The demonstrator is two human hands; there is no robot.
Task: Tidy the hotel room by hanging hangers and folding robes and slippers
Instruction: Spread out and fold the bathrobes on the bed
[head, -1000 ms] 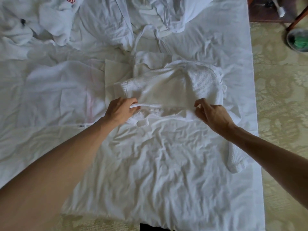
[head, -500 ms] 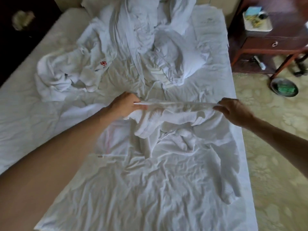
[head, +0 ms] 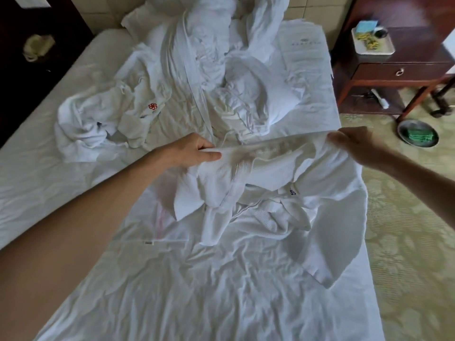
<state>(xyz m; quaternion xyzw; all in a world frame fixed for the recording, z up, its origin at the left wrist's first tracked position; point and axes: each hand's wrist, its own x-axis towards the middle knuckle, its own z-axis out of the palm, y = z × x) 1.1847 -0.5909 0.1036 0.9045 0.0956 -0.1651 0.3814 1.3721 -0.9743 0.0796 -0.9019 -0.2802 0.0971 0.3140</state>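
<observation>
A white waffle-weave robe (head: 266, 168) hangs stretched between my two hands above the bed (head: 221, 291). My left hand (head: 194, 151) pinches its left end, and my right hand (head: 357, 143) pinches its right end. The lower part of the robe droops in loose folds onto the sheet, and one sleeve (head: 327, 242) trails toward the bed's right edge. A second white robe (head: 105, 119) with a red emblem lies crumpled on the bed at the left, past my left hand.
Rumpled white bedding (head: 221, 57) is heaped at the head of the bed. A dark wooden nightstand (head: 398, 67) with a white tray stands at the right. A metal bowl (head: 417, 135) sits on the patterned floor beside the bed. Dark furniture borders the left.
Both hands have lifted the robe off the sheet and pulled apart, stretching its edge taut. My view has tilted up, bringing the head of the bed and the nightstand into sight.
</observation>
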